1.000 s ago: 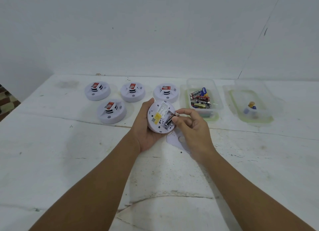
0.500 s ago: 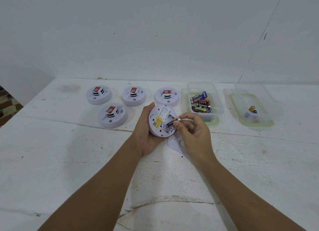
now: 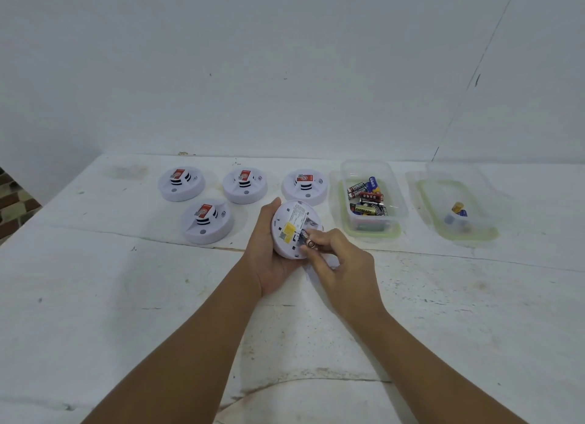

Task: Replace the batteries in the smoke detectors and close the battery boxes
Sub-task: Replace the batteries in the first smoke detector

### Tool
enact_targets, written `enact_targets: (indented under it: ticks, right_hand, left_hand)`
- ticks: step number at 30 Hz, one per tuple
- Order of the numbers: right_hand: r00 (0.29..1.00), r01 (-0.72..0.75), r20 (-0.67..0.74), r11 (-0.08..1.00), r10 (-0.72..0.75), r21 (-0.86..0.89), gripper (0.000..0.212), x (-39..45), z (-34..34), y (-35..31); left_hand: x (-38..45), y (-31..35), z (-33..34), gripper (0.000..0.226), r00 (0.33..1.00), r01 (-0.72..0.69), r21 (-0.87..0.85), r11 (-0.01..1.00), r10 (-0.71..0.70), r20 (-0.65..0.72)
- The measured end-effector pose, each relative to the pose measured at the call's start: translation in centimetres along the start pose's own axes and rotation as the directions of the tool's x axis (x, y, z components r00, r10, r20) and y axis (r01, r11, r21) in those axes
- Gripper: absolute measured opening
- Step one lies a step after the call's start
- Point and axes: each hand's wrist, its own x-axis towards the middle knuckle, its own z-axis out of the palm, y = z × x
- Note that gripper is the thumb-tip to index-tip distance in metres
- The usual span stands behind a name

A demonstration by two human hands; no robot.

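My left hand (image 3: 269, 259) grips a round white smoke detector (image 3: 289, 230) with its back side up, a yellow label showing and the battery compartment uncovered. My right hand (image 3: 340, 262) pinches a small battery (image 3: 307, 238) at that compartment. A white cover piece (image 3: 316, 267) lies on the table, mostly hidden under my right hand. Several other white smoke detectors rest face up behind: one at the far left (image 3: 181, 183), one in the middle (image 3: 244, 185), one to the right (image 3: 304, 187) and one nearer (image 3: 206, 221).
A clear box (image 3: 387, 195) with several batteries stands right of the detectors. Further right a clear tray (image 3: 474, 230) holds a few batteries. The white table (image 3: 126, 313) meets a white wall at the back; its left edge borders a patterned floor.
My right hand has brought the battery down lower on the detector's back, from the upper right of the compartment toward its lower edge. The left hand keeps its hold on the detector.
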Motion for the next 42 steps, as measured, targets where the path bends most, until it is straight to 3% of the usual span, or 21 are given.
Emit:
enact_targets:
  ticks: [8,14,19,24,38,42]
  right_hand:
    - [0.987,0.158,0.062,0.978,-0.151,-0.134,0.022,0.1,0.2,0.3]
    - [0.999,-0.014,0.046,0.996,0.018,-0.086,0.026,0.9,-0.2,0.5]
    - [0.998,-0.04,0.048,0.998,0.042,-0.043,0.027,1.1,-0.2,0.6]
    - [0.981,-0.182,0.064,0.983,0.181,0.013,0.036,1.4,-0.6,0.7]
    - [0.983,-0.168,0.085,0.985,0.164,0.041,0.034,1.6,-0.3,0.6]
    - [0.977,-0.208,0.066,0.977,0.204,0.053,0.039,1.7,-0.6,0.5]
  left_hand:
    - [0.3,0.1,-0.6,0.078,1.0,0.011,-0.022,1.0,-0.012,-0.008]
    - [0.4,0.0,-0.3,0.063,0.999,0.029,-0.041,0.999,-0.028,0.025]
    - [0.1,0.1,0.0,0.058,0.998,0.053,-0.06,0.997,-0.05,0.048]
    - [0.1,0.1,0.0,0.058,0.999,0.04,0.014,0.999,-0.041,0.025]
    - [0.4,0.3,-0.4,0.06,0.998,0.063,-0.056,0.996,-0.062,0.018]
    - [0.4,0.4,-0.3,0.058,0.999,0.048,0.049,0.998,-0.048,0.005]
